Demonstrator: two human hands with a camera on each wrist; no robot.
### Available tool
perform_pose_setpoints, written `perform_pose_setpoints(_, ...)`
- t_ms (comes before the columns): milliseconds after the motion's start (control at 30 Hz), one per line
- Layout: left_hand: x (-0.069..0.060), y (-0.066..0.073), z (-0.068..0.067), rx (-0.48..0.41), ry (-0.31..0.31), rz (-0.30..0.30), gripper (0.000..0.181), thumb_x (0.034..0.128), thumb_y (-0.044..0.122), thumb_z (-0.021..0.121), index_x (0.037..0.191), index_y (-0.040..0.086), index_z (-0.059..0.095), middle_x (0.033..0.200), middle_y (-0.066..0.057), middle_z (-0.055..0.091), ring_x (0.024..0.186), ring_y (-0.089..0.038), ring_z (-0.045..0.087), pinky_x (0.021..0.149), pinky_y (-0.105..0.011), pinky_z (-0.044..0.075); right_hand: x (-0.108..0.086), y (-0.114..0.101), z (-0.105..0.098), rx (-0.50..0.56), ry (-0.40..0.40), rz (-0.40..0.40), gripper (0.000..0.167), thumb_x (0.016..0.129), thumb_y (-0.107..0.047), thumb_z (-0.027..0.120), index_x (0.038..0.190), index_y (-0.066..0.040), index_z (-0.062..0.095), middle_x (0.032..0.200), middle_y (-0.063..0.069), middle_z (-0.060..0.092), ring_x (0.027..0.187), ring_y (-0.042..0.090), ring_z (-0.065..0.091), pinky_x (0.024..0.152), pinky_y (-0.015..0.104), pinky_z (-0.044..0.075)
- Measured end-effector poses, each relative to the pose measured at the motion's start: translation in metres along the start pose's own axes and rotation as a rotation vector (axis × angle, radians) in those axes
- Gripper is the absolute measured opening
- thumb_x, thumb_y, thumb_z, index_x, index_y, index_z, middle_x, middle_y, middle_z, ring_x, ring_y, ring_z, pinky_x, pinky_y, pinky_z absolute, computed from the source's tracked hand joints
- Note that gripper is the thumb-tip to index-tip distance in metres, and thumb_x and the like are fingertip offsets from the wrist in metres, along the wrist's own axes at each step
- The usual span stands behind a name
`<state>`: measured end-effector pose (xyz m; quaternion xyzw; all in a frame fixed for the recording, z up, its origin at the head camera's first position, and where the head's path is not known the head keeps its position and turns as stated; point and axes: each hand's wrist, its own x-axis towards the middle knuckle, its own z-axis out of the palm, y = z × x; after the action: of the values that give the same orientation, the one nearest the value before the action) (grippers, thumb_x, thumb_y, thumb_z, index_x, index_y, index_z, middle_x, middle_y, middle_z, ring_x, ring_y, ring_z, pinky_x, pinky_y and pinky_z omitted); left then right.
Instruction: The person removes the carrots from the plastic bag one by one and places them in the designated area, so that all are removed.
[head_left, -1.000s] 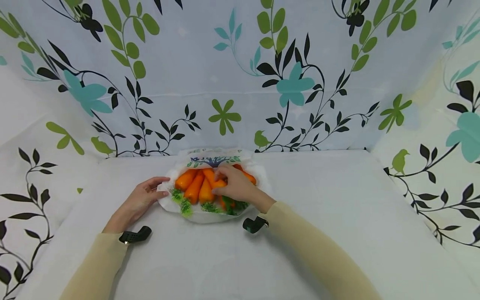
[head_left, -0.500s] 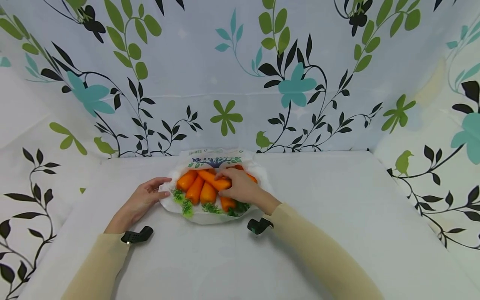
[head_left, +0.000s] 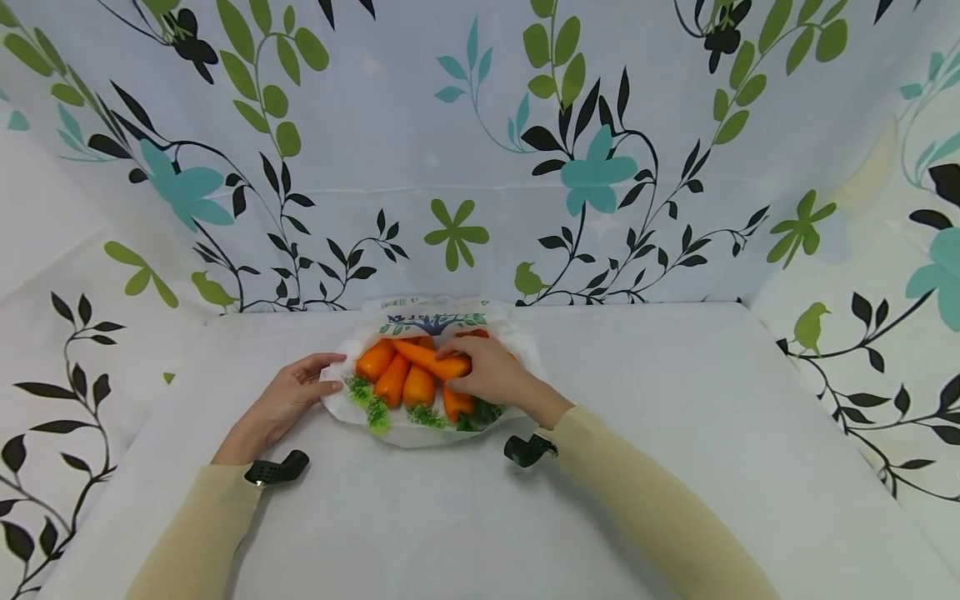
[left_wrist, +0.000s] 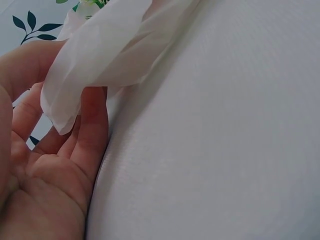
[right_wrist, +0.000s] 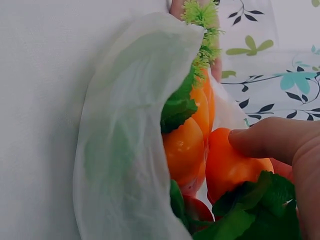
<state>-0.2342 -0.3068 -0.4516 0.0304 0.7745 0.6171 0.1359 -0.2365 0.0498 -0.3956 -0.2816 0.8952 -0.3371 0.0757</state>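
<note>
Orange carrot [head_left: 422, 356], the one in hand, slants over its fellows in the mouth of a white plastic bag [head_left: 405, 436], its thin end aimed at ten o'clock and its thick end near four. The person's right hand [head_left: 491, 371] comes in from four o'clock and pinches that thick end. From the right wrist I see the thumb [right_wrist: 272, 137] pressed on the orange surface, other fingers mostly hidden behind, and dark green leaves [right_wrist: 265, 205] just beneath.

At the bag's nine o'clock is the left hand [head_left: 288, 400], its fingers loosely bent and only partly closed, with the plastic edge held between thumb and fingers — how firmly, I can't tell.

Beneath the pinched one, more carrots [head_left: 392, 382] fan out side by side, thick ends toward six and seven. Bright frilly greens [head_left: 377, 414] spill at seven o'clock, feathery greens [head_left: 426, 417] at six. Blue and green print [head_left: 435, 321] crosses the bag at twelve.

Both wrists wear black devices [head_left: 277, 469] below cream sleeves [head_left: 645, 500]. White cloth [head_left: 420, 517] lies underneath — and a leaf-patterned curtain [head_left: 360, 167] hangs beyond, at twelve.
</note>
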Motion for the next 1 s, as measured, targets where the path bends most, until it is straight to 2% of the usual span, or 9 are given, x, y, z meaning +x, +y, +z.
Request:
perform_pose_setpoints(67,-0.001,0.001,0.0,-0.008,-0.002,0.006,0.062,0.0903,0.019,0.075,0.144,0.005,0.047,0.162,-0.016,0.017,0.146,-0.033,0.014,0.102,-0.02,0.042,-0.001,0.001,-0.002,0.026,0.003,-0.015,0.033,0.089,-0.018,0.073,0.121,-0.018,0.067,0.148,0.009,0.049,0.134,0.026,0.043,0.107,0.04,0.044)
perform_pose_setpoints(133,-0.001,0.001,0.001,-0.012,-0.007,0.013,0.062,0.0907,0.017,0.075,0.144,0.004,0.046,0.162,-0.017,0.016,0.146,-0.033,0.014,0.097,-0.015,0.044,-0.003,0.001,-0.004,0.046,0.01,-0.033,0.032,0.089,-0.015,0.074,0.12,-0.016,0.067,0.147,0.009,0.05,0.133,0.026,0.044,0.106,0.039,0.044)
perform_pose_setpoints(200,-0.002,0.001,0.001,-0.007,-0.008,0.015,0.062,0.0911,0.016,0.074,0.144,0.004,0.046,0.163,-0.016,0.015,0.147,-0.033,0.011,0.104,-0.021,0.042,-0.004,0.001,-0.006,0.058,0.015,-0.048,0.032,0.089,-0.015,0.074,0.119,-0.016,0.067,0.144,0.007,0.052,0.131,0.025,0.046,0.105,0.037,0.045)
perform_pose_setpoints(300,-0.004,0.002,0.0,-0.003,-0.013,0.017,0.062,0.0918,0.015,0.073,0.145,0.002,0.045,0.164,-0.016,0.011,0.15,-0.035,0.004,0.115,-0.038,0.03,-0.008,-0.001,-0.009,0.081,0.016,-0.057,0.031,0.088,-0.014,0.075,0.119,-0.015,0.067,0.142,0.006,0.053,0.127,0.024,0.049,0.103,0.036,0.047)
perform_pose_setpoints(400,-0.005,0.003,0.001,-0.013,-0.014,0.014,0.062,0.0918,0.014,0.073,0.146,0.001,0.044,0.165,-0.015,0.007,0.15,-0.035,-0.001,0.116,-0.05,0.02,-0.012,-0.001,-0.013,0.105,0.012,-0.07,0.031,0.088,-0.014,0.074,0.118,-0.014,0.067,0.145,0.008,0.051,0.126,0.025,0.051,0.103,0.036,0.047)
perform_pose_setpoints(500,-0.003,0.002,0.002,-0.01,-0.016,0.018,0.062,0.092,0.014,0.072,0.146,0.001,0.044,0.165,-0.015,0.006,0.15,-0.036,0.0,0.116,-0.052,0.019,-0.018,0.002,-0.017,0.113,0.018,-0.08,0.031,0.088,-0.013,0.074,0.119,-0.013,0.067,0.146,0.008,0.05,0.122,0.025,0.053,0.102,0.035,0.048)
perform_pose_setpoints(700,0.0,-0.001,0.002,0.011,-0.005,0.015,0.06,0.0916,0.017,0.073,0.144,0.003,0.047,0.165,-0.015,0.01,0.15,-0.036,0.002,0.117,-0.052,0.017,-0.028,0.01,-0.026,0.103,0.046,-0.08,0.032,0.088,-0.013,0.073,0.12,-0.015,0.067,0.136,0.003,0.058,0.108,0.02,0.057,0.095,0.033,0.051)
perform_pose_setpoints(867,-0.002,0.002,0.002,0.012,-0.003,0.019,0.061,0.0914,0.015,0.073,0.144,0.0,0.046,0.165,-0.016,0.009,0.15,-0.037,-0.001,0.118,-0.052,0.014,-0.037,0.013,-0.033,0.097,0.055,-0.065,0.034,0.088,-0.013,0.072,0.121,-0.017,0.066,0.129,0.004,0.061,0.102,0.02,0.057,0.089,0.032,0.051)
perform_pose_setpoints(1000,-0.003,0.002,0.003,0.001,0.0,0.017,0.06,0.0913,0.015,0.073,0.144,0.001,0.047,0.165,-0.016,0.01,0.15,-0.037,-0.001,0.118,-0.052,0.015,-0.045,0.018,-0.04,0.103,0.068,-0.061,0.036,0.088,-0.012,0.072,0.123,-0.015,0.066,0.127,0.004,0.062,0.101,0.019,0.058,0.09,0.033,0.052)
